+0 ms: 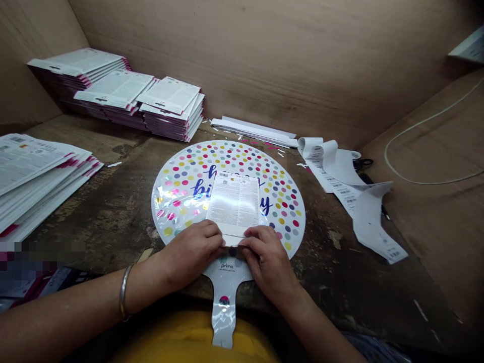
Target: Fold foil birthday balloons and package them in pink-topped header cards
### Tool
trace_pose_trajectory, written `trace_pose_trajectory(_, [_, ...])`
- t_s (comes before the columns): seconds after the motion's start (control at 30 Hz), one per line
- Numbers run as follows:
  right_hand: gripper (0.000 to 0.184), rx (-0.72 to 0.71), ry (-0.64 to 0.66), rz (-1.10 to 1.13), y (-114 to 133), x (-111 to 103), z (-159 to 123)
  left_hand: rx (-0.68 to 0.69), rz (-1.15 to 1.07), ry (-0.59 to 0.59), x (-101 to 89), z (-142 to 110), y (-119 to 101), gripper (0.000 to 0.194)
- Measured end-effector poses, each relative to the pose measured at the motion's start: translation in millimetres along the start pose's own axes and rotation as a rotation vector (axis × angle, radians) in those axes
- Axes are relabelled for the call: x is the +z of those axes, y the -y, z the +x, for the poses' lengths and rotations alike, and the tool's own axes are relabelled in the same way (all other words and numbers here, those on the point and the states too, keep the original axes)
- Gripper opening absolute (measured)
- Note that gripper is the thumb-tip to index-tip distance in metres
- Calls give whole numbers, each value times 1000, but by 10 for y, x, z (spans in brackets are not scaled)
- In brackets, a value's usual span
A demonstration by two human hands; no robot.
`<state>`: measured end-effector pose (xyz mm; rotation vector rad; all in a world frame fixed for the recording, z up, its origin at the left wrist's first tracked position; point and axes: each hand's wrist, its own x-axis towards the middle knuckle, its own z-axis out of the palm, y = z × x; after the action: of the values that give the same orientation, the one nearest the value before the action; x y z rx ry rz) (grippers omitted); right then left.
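A flat foil balloon (177, 201) with coloured dots and blue "happy birthday" lettering lies on the table, its tail (224, 307) pointing toward me. On top of it rests a white printed card packet (235, 204), covering part of the lettering. My left hand (194, 252) grips the packet's near left corner with curled fingers. At the near right corner, my right hand (266, 257) pinches the same edge between thumb and fingers. The packet's near edge looks slightly raised between both hands. What lies under the fingertips is hidden.
Stacks of similar packets (170, 98) stand along the back left, and another pile (30, 171) lies at the left. Folded white strips (253, 132) lie by the back wall. Curled label strips (344, 186) and scissors (363, 163) are at the right. Paper scraps litter the table (124, 201).
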<state>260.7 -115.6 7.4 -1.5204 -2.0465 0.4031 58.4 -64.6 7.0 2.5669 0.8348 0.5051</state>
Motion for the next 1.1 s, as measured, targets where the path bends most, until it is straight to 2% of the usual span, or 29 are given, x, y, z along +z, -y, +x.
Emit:
trace_pose_trajectory(0.03, [10,28,-1,-25,19,-6,14,-36,-9,2,-2,8,-5,21])
trace_pose_trajectory(0.13, [20,125,17,-120,32,-37,35,-208,-44,11,-21,23,9,19])
trace_pose_trajectory(0.2, [15,222,10,-203,5,-60,38,-343,-33,5,-38,38,30,13])
trace_pose_trajectory(0.23, [10,276,-5,-242,-14,-70,40,-390,-12,-9,-46,49,38,16])
trace_pose_trajectory(0.27, [15,327,-23,-272,-31,-77,46,-419,12,-30,-52,62,44,21])
trace_pose_trajectory(0.37, [38,430,-47,-315,-50,-71,98,-420,56,-81,-57,102,52,36])
trace_pose_trajectory(0.5, [45,491,-58,-326,7,-22,230,-415,54,-65,-39,129,63,55])
trace_pose_trajectory(0.63, [34,536,-79,-269,62,-11,290,-417,21,-61,-31,122,100,61])
trace_pose_trajectory(0.73, [19,556,-105,17,86,-57,246,-418,-74,-106,-56,114,107,71])
trace_pose_trajectory(0.8, [19,583,-173,323,99,-115,202,-510,-243,-204,-82,124,66,88])
trace_pose_trajectory(0.83, [22,603,-218,466,105,-150,184,-587,-396,-257,-91,135,27,97])
trace_pose_trajectory(0.9, [28,644,-282,678,113,-225,155,-697,-845,-277,-90,166,-84,101])
trace_pose_trajectory(0.97, [30,649,-305,806,119,-288,124,-636,-1290,-191,-55,198,-211,84])
trace_pose_trajectory(1.0, [30,636,-317,874,122,-309,102,-575,-1432,-151,-27,210,-270,72])
trace_pose_trajectory(1.03, [29,628,-319,956,127,-321,74,-536,-1509,-139,5,220,-321,61])
trace_pose_trajectory(1.1, [27,628,-310,1141,147,-315,0,-554,-1544,-193,71,233,-395,50])
